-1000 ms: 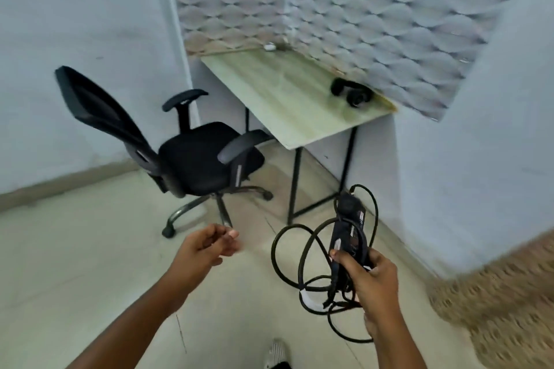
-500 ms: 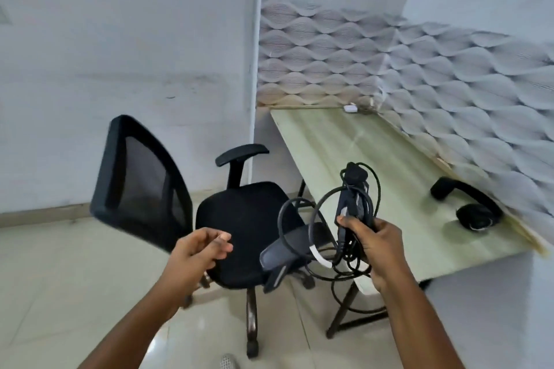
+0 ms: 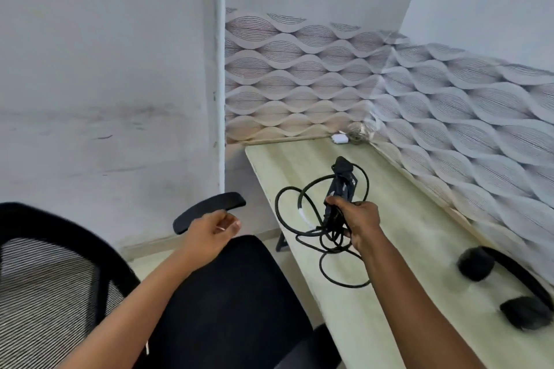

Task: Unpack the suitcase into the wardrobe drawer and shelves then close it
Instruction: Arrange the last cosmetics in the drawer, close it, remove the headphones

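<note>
Above pale desk (image 3: 374,293), right hand (image 3: 358,220) grips black device (image 3: 341,186) with tangled cord; left hand (image 3: 211,232) loosely curled, empty.

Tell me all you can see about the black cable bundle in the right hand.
The cable bundle is a black, rubbery-looking cord in loose tangled loops around a long black block, perhaps a power strip or adapter. A white band marks one loop. The right hand grips the block's lower part, holding it tilted, nearly upright, above the pale wooden desk. Its lowest loop hangs free.
</note>
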